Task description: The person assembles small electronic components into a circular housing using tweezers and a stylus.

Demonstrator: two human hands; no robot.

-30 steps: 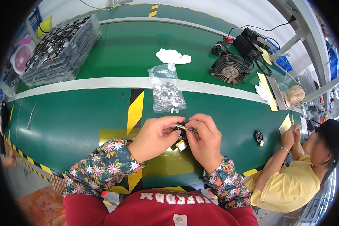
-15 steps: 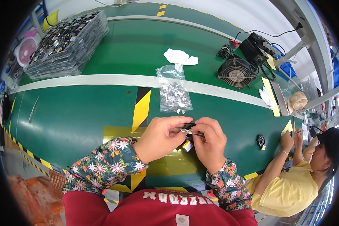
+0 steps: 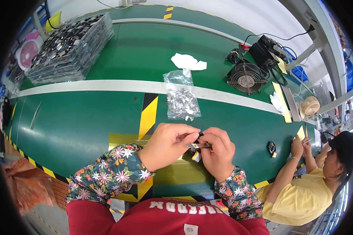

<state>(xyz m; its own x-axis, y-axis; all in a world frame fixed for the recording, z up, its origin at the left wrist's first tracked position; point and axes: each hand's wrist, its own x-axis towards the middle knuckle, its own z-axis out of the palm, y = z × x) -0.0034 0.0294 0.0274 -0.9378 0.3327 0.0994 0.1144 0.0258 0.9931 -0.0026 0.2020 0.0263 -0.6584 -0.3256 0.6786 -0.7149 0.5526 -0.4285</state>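
My left hand point(image 3: 163, 144) is closed with thumb and fingers pinching a small black electronic part point(image 3: 201, 134), mostly hidden by the fingers. A small silver-and-yellow battery point(image 3: 196, 156) hangs just below it. My right hand point(image 3: 219, 153) is closed around slim metal tweezers point(image 3: 204, 145), whose pale tips point left, close under my left thumb. The two hands nearly meet, above a translucent yellow sheet point(image 3: 176, 172) on the green table. Whether the tips touch the part cannot be made out.
Beyond my hands lies a clear bag of small white pieces point(image 3: 182, 100). Stacked trays of parts point(image 3: 70, 51) stand far left. Another pair of tweezers point(image 3: 35, 115) lies left. To the right are a black fan point(image 3: 246, 77), a round black part point(image 3: 271, 148) and a co-worker point(image 3: 302, 192).
The tweezers have shifted slightly nearer to me, and less of the black part shows between my fingers. Both hands stay in nearly the same place.
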